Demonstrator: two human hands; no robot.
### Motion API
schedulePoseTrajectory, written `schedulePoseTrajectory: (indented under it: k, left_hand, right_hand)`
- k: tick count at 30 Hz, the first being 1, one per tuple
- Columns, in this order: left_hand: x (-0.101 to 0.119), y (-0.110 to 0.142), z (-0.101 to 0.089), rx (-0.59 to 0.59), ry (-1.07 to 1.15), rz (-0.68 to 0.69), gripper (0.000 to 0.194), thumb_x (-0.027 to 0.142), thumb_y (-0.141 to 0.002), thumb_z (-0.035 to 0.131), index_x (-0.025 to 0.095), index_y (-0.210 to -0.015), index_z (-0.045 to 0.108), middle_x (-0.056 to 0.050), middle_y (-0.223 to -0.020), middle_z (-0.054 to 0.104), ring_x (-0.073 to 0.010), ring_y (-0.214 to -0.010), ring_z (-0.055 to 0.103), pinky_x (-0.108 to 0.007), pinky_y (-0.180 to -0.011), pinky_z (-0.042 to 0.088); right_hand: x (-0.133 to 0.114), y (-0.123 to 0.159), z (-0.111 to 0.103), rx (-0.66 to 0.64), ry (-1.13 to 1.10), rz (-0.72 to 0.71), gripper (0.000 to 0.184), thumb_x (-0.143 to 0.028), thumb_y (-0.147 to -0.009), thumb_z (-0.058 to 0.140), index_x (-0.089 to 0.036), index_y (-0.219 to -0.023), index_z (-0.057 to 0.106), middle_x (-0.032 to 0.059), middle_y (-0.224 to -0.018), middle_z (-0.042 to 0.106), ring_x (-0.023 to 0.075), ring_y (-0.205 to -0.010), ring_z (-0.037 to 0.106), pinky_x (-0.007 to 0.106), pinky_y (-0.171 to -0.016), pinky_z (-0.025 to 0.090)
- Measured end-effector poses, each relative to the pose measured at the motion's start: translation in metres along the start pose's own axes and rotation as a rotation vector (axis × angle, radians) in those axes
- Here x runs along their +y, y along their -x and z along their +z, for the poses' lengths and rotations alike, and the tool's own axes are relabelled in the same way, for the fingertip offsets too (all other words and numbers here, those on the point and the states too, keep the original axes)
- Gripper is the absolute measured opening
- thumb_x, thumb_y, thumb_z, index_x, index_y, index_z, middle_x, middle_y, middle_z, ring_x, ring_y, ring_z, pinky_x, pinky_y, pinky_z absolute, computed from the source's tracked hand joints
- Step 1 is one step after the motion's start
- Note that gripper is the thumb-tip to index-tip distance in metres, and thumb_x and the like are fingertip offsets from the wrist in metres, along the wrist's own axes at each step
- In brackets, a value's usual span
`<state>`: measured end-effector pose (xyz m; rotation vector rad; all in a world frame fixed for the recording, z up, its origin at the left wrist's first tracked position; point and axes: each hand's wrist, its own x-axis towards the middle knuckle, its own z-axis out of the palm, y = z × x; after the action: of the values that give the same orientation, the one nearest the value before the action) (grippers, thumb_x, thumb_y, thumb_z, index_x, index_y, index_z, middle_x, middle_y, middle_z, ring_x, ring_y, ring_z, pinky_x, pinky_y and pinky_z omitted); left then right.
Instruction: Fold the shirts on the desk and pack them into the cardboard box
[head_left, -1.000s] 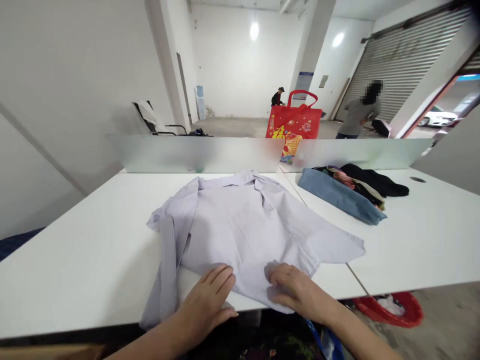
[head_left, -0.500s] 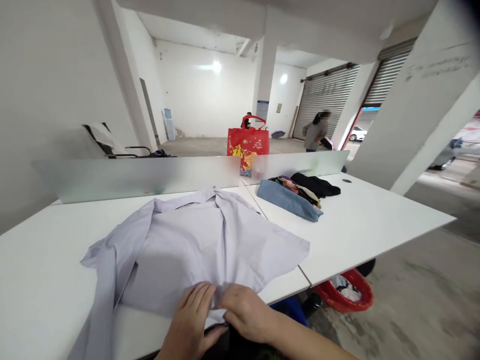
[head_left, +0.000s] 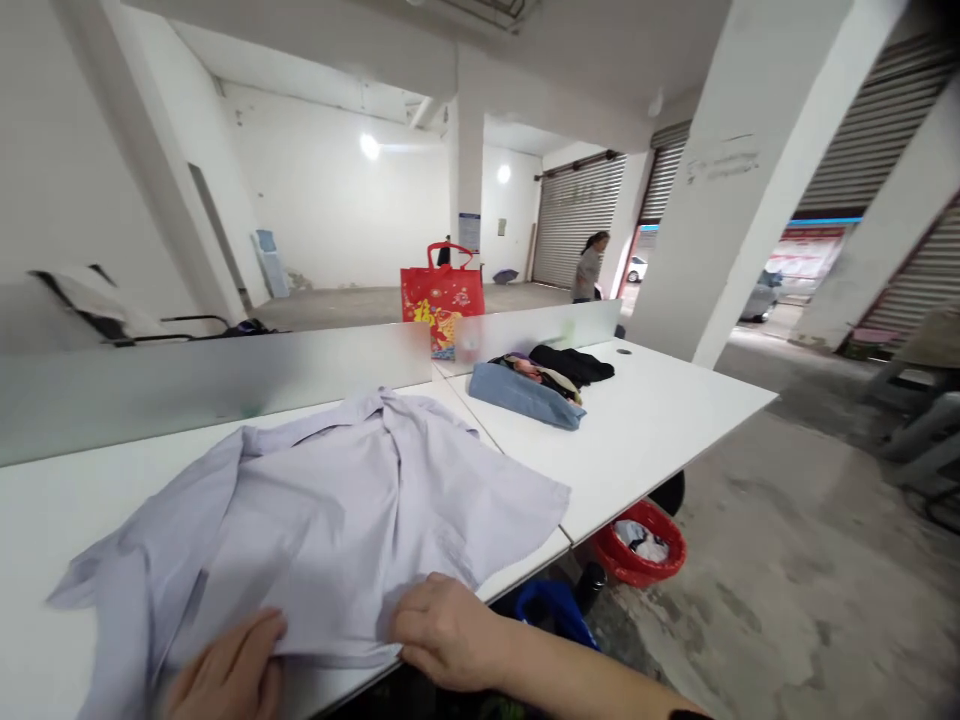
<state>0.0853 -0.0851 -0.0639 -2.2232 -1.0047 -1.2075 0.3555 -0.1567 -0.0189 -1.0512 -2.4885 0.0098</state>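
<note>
A pale lilac shirt (head_left: 322,520) lies spread on the white table (head_left: 675,400), collar toward the divider and hem at the near edge. One sleeve hangs toward the lower left. My right hand (head_left: 446,630) pinches the hem at its right part, fingers closed on the cloth. On the left, my left hand (head_left: 229,670) rests on the shirt near the hem, its fingers laid out over the fabric; the thumb is hidden and the lower hand is cut off by the frame.
Folded blue denim (head_left: 525,393) lies beside dark clothes (head_left: 574,364) on the table's right. Behind stand a frosted divider (head_left: 337,358) and a red bag (head_left: 442,295). Below are a red bin (head_left: 641,575) and a blue one (head_left: 555,610). A person (head_left: 589,268) is farther back.
My view has turned right. My hands came together at the hem, then parted, the left moving left. My right hand has closed on the hem, and the shirt's lower part has shifted.
</note>
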Motion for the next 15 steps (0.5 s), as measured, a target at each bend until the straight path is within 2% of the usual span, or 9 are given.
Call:
schedulePoseTrajectory:
  k: [4, 7, 10, 12, 14, 15]
  left_hand:
    - [0.002, 0.002, -0.024, 0.042, 0.012, -0.283, 0.015, 0.018, -0.087, 0.049, 0.023, -0.097, 0.06, -0.01, -0.113, 0.067, -0.0277, -0.104, 0.063, -0.047, -0.094, 0.047]
    - [0.01, -0.005, -0.034, 0.025, 0.234, -0.493, 0.016, 0.021, -0.092, 0.043, 0.023, -0.094, 0.059, -0.009, -0.12, 0.064, -0.0249, -0.114, 0.06, -0.044, -0.099, 0.047]
    - [0.011, -0.013, -0.039, -0.027, 0.447, -0.692, 0.021, 0.027, -0.096, 0.036, 0.022, -0.098, 0.057, -0.006, -0.11, 0.068, -0.0208, -0.106, 0.064, -0.037, -0.092, 0.052]
    - [0.006, -0.018, -0.042, -0.112, 0.466, -0.715, 0.025, 0.033, -0.097, 0.037, 0.022, -0.106, 0.058, -0.004, -0.097, 0.07, -0.0196, -0.094, 0.067, -0.034, -0.085, 0.055]
    - [-0.002, -0.023, -0.045, -0.292, 0.422, -0.596, 0.028, 0.038, -0.097, 0.041, 0.023, -0.11, 0.06, -0.003, -0.093, 0.07, -0.0195, -0.089, 0.068, -0.032, -0.081, 0.055]
    - [-0.006, -0.025, -0.047, -0.386, 0.384, -0.517, 0.028, 0.039, -0.096, 0.042, 0.023, -0.107, 0.062, -0.003, -0.093, 0.07, -0.0195, -0.087, 0.068, -0.032, -0.08, 0.055]
  right_hand:
    - [0.0, 0.002, 0.002, -0.019, -0.051, -0.026, 0.012, -0.02, -0.092, 0.045, -0.019, -0.089, 0.056, 0.0051, -0.084, 0.065, 0.0177, -0.079, 0.058, 0.031, -0.072, 0.042]
    - [0.0, 0.003, 0.002, 0.031, -0.136, -0.014, 0.018, -0.018, -0.094, 0.039, -0.019, -0.093, 0.058, 0.006, -0.083, 0.064, 0.0189, -0.079, 0.056, 0.033, -0.072, 0.043]
    - [-0.004, 0.001, -0.004, 0.139, -0.25, 0.057, 0.023, -0.023, -0.098, 0.036, -0.019, -0.096, 0.059, 0.0068, -0.082, 0.064, 0.0191, -0.079, 0.056, 0.034, -0.075, 0.045]
    - [-0.003, 0.0, -0.013, 0.118, -0.368, 0.057, 0.026, -0.031, -0.1, 0.038, -0.019, -0.095, 0.061, 0.0058, -0.081, 0.064, 0.0181, -0.079, 0.058, 0.033, -0.077, 0.047]
    - [0.009, 0.001, -0.025, 0.066, -0.477, 0.048, 0.029, -0.039, -0.1, 0.042, -0.02, -0.093, 0.063, 0.0046, -0.082, 0.067, 0.0171, -0.081, 0.061, 0.031, -0.079, 0.049]
    - [0.02, 0.004, -0.033, 0.082, -0.494, 0.086, 0.031, -0.041, -0.099, 0.042, -0.02, -0.093, 0.064, 0.0046, -0.085, 0.068, 0.0171, -0.082, 0.063, 0.03, -0.079, 0.05]
